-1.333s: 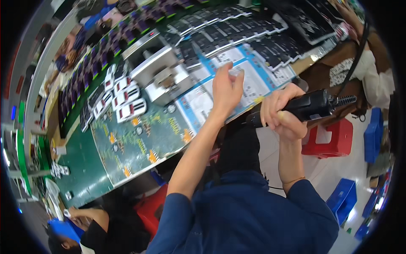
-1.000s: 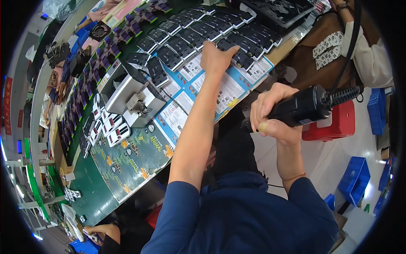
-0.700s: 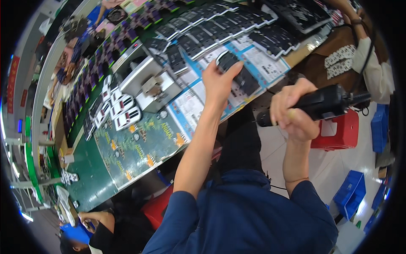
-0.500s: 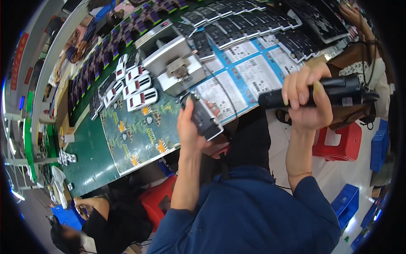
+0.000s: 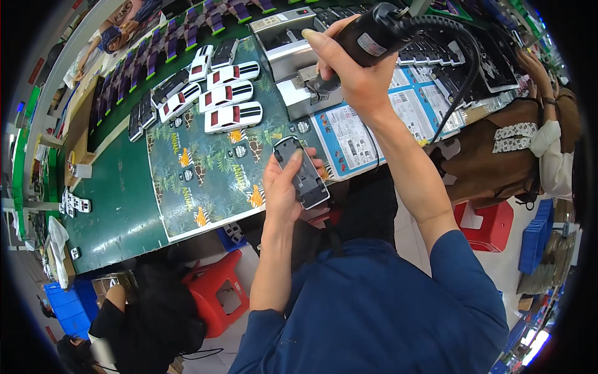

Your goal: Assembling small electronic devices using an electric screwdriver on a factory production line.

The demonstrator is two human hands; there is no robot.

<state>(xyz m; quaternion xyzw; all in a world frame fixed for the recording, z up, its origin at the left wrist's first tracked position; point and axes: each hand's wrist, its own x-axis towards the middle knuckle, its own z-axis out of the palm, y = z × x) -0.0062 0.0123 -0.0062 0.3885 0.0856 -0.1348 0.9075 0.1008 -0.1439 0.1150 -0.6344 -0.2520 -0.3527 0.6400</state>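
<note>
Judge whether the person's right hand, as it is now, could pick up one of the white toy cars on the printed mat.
Probably not: the right hand is wrapped around the black power screwdriver, leaving no fingers free, though the white toy cars lie uncovered nearby.

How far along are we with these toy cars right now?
Done: white toy cars lie in rows on the patterned mat. In hand: the left hand holds a dark chassis; the right hand grips the electric screwdriver. Left: dark chassis rows behind.

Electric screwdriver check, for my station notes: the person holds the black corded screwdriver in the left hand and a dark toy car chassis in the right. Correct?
Not quite: the hands are swapped. The head view shows the electric screwdriver in the right hand and the dark toy car chassis in the left hand.
</note>
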